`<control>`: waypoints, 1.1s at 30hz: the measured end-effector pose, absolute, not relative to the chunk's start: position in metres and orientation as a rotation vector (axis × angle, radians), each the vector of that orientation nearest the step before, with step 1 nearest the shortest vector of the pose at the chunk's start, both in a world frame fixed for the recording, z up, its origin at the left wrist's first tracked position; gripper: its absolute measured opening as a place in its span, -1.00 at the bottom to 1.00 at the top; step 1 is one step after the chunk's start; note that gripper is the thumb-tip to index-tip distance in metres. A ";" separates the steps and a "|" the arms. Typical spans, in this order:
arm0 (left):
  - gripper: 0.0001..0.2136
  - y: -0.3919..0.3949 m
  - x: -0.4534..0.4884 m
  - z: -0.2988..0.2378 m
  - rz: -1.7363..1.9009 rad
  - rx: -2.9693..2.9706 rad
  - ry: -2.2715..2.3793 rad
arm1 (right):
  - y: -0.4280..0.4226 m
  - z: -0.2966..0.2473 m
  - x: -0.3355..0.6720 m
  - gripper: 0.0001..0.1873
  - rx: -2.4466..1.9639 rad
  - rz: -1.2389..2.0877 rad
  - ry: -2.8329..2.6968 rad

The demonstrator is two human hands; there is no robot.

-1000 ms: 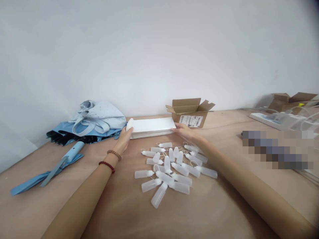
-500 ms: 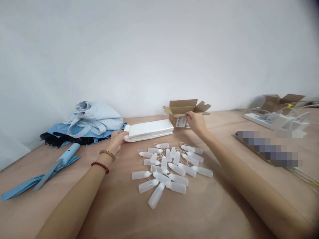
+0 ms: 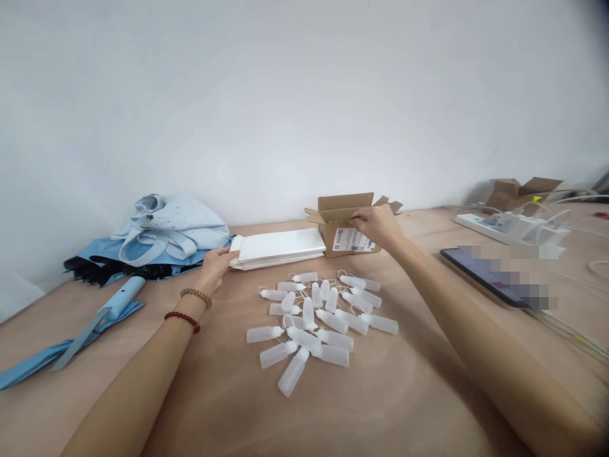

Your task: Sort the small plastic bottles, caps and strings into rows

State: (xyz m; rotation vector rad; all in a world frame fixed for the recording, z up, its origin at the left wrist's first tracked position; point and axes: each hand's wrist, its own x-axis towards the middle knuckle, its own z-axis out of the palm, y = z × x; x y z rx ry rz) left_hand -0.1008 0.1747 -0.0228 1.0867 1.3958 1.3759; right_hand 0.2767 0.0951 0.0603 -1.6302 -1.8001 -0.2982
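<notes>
Left hand (image 3: 216,265) half-open, just touching the end of the flat white paper stack (image 3: 280,246); right hand (image 3: 378,223) pinching a flap of the small brown cardboard box (image 3: 354,242).

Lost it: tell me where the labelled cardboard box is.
Head view, centre, by the wall: the labelled cardboard box sits right of the white stack, right hand holding its front flap.

1. About twenty small translucent plastic dropper bottles (image 3: 337,356) with white caps; some overlap, so the number is not exact.
2. Two open brown cardboard boxes: the labelled near box (image 3: 352,240) and the far box (image 3: 514,189).
3. One stack of flat white sheets (image 3: 280,246).
4. One folded blue umbrella (image 3: 124,293).
5. Two bead bracelets: a brown bracelet (image 3: 195,294), a red bracelet (image 3: 182,317).
6. One white power strip (image 3: 490,223).
</notes>
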 end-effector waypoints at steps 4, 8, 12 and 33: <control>-0.70 0.175 -0.102 -0.025 1.372 1.139 1.408 | 0.091 0.067 0.275 -0.78 -1.639 -0.232 -1.830; -0.76 0.170 -0.097 -0.024 1.340 1.200 1.405 | 0.088 0.072 0.280 -0.83 -1.610 -0.105 -1.813; -0.73 0.166 -0.093 -0.021 1.305 1.249 1.483 | 0.086 0.076 0.284 -0.85 -1.609 -0.026 -1.805; -0.51 0.175 -0.005 0.008 0.745 2.989 1.252 | 0.048 0.112 0.243 -0.90 -1.352 0.555 -1.894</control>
